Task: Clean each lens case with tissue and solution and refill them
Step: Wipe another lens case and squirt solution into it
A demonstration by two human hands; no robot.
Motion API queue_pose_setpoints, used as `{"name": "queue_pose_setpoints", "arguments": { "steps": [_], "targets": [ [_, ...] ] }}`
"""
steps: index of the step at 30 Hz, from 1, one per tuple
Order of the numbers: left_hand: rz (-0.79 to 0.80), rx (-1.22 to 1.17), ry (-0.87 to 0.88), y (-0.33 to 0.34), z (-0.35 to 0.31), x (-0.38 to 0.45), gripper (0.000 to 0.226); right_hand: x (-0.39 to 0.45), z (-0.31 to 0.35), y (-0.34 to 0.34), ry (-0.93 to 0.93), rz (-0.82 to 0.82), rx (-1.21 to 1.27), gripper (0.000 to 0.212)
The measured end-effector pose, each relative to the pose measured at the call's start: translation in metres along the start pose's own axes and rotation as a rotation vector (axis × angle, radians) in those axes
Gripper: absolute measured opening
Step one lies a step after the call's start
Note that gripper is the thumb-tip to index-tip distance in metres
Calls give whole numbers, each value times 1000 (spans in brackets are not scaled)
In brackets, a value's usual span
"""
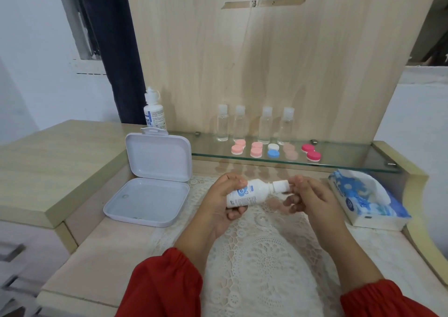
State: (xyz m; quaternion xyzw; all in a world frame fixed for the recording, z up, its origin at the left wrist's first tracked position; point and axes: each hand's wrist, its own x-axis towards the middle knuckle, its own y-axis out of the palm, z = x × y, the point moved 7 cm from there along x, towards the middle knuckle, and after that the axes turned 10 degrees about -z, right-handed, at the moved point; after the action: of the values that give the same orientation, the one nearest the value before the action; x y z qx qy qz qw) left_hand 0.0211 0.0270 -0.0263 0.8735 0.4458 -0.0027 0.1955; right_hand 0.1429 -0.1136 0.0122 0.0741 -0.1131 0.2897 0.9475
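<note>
Soft, even indoor light, mildly blurred wide-angle view.
Diffuse light is falling flat, casting only faint shadows; the glass shelf (291, 161) is giving off pale reflections, edges are bending outward, and the right hand (312, 196) is smearing slightly around its fingertips.

upright bottle (155, 113), at 10 o'clock from the hands: dark blue letters "M" above "YE" on the label's left edge, the rest turned away; the fine print beside them is too small to read
held bottle (249, 193): blue label panel and lines of print, all blurred
tissue pack (368, 196), at 3 o'clock: blue round logo, wording unreadable
</note>
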Motion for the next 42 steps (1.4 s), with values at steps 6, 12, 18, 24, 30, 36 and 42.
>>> {"name": "queue_pose_setpoints", "arguments": {
  "steps": [6, 12, 18, 24, 30, 36, 42],
  "targets": [
    [8, 40, -43, 2, 4, -2, 9, 0, -1, 2, -32, 61, -40, 22],
    [47, 29, -93, 4, 10, -3, 7, 2, 2, -1, -58, 1, 4, 30],
    [82, -38, -173, 4, 13, -2, 25, -1, 12, 3, -86, 107, 122, 52],
    [85, -49, -180, 3, 13, -1, 33, -2, 6, 2, -51, 9, -1, 31],
    [51, -120, -221, 2, 14, -1, 33, 0, 10, -1, -109, 18, 55, 44],
    [50, -334, -272, 1, 14, 1, 28, 3, 17, -8, -138, -10, 151, 52],
    [-76, -526, -250, -12, 8, 6, 27, 16, -9, -31, -95, -189, -448, 49]
  ]
}}
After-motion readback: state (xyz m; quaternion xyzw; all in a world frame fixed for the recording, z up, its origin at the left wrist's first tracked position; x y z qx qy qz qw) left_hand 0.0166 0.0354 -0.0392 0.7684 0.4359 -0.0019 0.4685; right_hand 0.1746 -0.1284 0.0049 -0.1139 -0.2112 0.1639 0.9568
